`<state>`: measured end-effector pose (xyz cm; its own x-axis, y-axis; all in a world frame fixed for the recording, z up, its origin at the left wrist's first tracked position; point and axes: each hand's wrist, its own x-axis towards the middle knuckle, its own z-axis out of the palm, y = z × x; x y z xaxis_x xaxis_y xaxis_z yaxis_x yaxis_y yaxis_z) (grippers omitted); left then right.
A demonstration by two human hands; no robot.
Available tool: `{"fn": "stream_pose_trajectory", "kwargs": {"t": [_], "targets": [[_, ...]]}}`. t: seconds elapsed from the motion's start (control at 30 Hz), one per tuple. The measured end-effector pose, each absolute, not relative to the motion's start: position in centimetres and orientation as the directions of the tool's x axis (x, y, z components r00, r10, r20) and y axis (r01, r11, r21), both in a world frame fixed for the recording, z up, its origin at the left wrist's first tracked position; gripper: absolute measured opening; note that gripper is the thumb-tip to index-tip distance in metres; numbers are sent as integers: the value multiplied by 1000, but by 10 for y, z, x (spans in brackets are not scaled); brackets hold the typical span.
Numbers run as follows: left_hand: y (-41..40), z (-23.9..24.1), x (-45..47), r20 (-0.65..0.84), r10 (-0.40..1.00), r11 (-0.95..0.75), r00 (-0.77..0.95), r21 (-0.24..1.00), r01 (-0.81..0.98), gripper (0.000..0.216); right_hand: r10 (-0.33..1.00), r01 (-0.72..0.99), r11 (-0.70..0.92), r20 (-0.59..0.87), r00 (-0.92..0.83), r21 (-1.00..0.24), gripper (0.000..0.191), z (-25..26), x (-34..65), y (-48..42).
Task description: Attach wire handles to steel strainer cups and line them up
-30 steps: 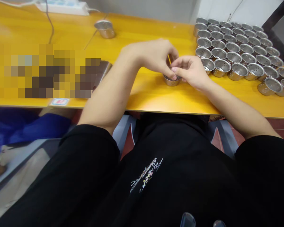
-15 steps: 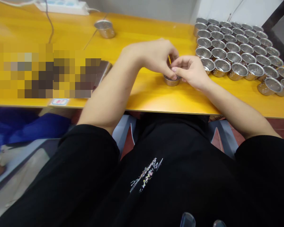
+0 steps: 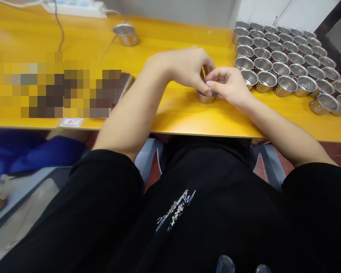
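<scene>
A small perforated metal cup [image 3: 207, 99] stands on the yellow table, partly covered by my hands. My left hand [image 3: 191, 69] arches over it from the left, the thumb reaching down to its rim and the fingers curled beyond. From the right, my right hand [image 3: 230, 86] meets it above the cup, thumb and fingers bent together in a pinch. The fingertips of both hands come together at the cup's mouth. Whatever lies between them is hidden, and most of the cup's inside is covered too.
Rows of similar perforated cups [image 3: 285, 84] fill the table's right side. A single metal cup [image 3: 127, 35] stands at the back left, near a white power strip [image 3: 76, 8] and a dark cable [image 3: 59, 28]. A pixelated patch hides part of the left table. A person in blue sits at left.
</scene>
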<state>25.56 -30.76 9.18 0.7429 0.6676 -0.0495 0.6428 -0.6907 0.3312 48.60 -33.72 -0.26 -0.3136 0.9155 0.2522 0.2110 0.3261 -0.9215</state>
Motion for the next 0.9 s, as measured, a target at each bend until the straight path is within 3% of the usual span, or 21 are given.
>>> {"fn": "stream_pose_trajectory", "kwargs": {"t": [0.23,0.4,0.67,0.9], "targets": [[-307,91,256,-45,643,-718,765,314,622,60,925,225,308,236,-299,-924,51,-1,484,-339],[-307,91,256,-86,662,-697,745,297,653,79,919,221,326,253,-301,-919,53,-2,484,-338],[-303,89,256,-56,643,-711,764,328,623,65,924,253,317,238,-298,-914,55,0,483,-340],[-303,89,255,-89,651,-692,754,337,638,74,926,254,309,229,-300,-917,48,3,481,-344]]}}
